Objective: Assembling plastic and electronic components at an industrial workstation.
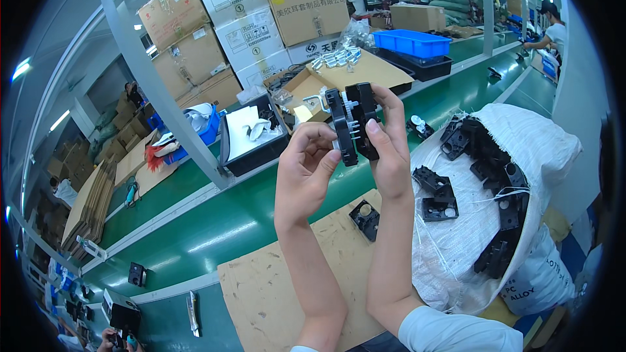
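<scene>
Left hand [306, 163]: thumb and curled fingers pinch the lower outer edge of the left black part [339, 127]; the grasp sits at that part's 8 o'clock.
Right hand [389, 150]: grasps the right black part [366, 120], thumb pressed on its near side, fingers reaching around its far upper edge; the palm lies toward its 4 o'clock.
Where the pair is: raised in front of the chest, above the green bench [254, 208], between the two hands.
Part to part: the right black part lies at 3 o'clock from the left one, face toward face, with pale pins [354, 120] spanning the narrow gap; whether the pins touch both sides I cannot tell.
Long axes: nearly parallel, both running roughly from 11:30 to 5:30.
Nearer hand: each part has its own hand on it; neither hand reaches across.
Loose housing [364, 220]: on the cardboard sheet [261, 293], at 6 o'clock from the pair, just beside the right forearm, untouched.
White sack [433, 257]: at 4 o'clock, with more black housings [438, 195] on and in it, nearer the right hand.
Black tray [257, 161]: at 9 o'clock from the left hand, apart from it.
</scene>
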`<move>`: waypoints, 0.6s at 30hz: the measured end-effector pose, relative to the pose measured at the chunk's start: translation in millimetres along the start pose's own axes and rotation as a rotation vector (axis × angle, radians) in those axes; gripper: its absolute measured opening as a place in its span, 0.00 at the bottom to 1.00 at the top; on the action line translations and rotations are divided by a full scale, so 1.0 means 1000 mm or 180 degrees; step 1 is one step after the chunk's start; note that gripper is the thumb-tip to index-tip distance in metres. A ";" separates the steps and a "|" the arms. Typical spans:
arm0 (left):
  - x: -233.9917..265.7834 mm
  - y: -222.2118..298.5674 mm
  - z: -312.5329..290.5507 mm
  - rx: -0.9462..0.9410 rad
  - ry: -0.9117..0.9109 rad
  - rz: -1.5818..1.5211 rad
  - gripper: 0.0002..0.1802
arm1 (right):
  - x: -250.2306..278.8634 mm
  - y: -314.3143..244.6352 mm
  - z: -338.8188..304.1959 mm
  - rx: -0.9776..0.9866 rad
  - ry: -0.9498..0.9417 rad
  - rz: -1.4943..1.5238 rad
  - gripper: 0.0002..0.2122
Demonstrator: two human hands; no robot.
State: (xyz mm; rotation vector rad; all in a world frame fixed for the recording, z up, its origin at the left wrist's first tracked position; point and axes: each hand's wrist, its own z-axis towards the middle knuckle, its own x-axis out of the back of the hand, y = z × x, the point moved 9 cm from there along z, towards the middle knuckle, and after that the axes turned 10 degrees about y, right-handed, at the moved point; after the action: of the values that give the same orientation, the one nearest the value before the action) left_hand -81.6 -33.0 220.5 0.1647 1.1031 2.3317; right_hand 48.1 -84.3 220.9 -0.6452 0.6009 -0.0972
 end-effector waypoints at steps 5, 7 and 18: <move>0.000 0.000 0.000 -0.0006 0.0053 0.0125 0.11 | 0.001 0.002 0.000 0.0041 0.0024 -0.0068 0.22; -0.003 -0.001 0.001 0.0044 0.0088 0.0223 0.11 | 0.003 0.001 0.001 0.0012 0.0047 -0.0123 0.22; -0.011 0.001 0.004 -0.0280 -0.0032 0.0260 0.09 | 0.008 0.005 0.003 0.0083 0.0260 0.0001 0.18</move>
State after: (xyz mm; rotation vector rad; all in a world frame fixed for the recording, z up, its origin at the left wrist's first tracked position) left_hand -71.3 -36.3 225.2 0.1919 1.0042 2.4439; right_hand 55.8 -81.1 216.1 -0.6181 0.6775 -0.1313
